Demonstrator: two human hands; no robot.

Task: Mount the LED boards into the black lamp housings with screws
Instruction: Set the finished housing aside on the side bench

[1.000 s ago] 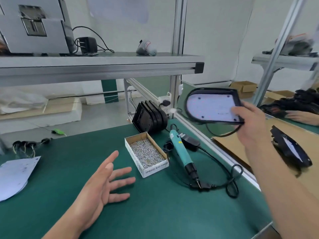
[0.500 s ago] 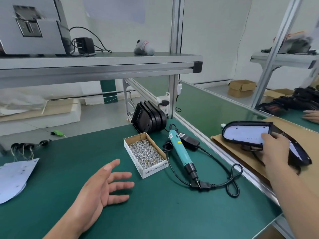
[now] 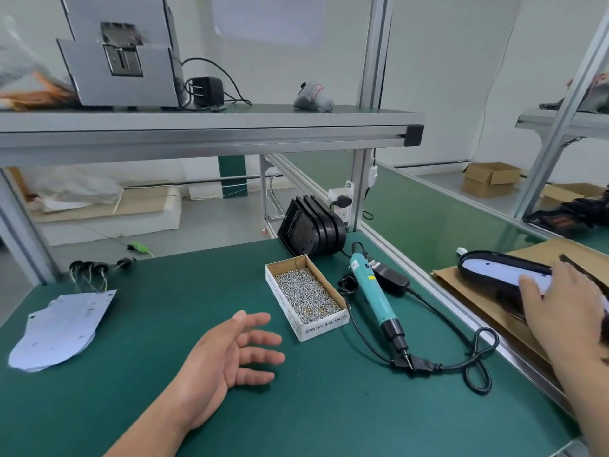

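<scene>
Done, we judge: one boarded housing [image 3: 501, 268] at 3 o'clock, our right hand [image 3: 566, 311] across it, grip unclear | left hand [image 3: 227, 354] idle, fingers apart | remaining: empty housings [image 3: 313, 230] at 12, boards [image 3: 62, 324] at 9

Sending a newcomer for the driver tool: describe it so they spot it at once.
Start at the green bench mat, then find the open cardboard box of screws. Just right of it lies the electric screwdriver, bit pointing toward the viewer. Its teal body sets it apart from the black power adapter beside it.
</scene>
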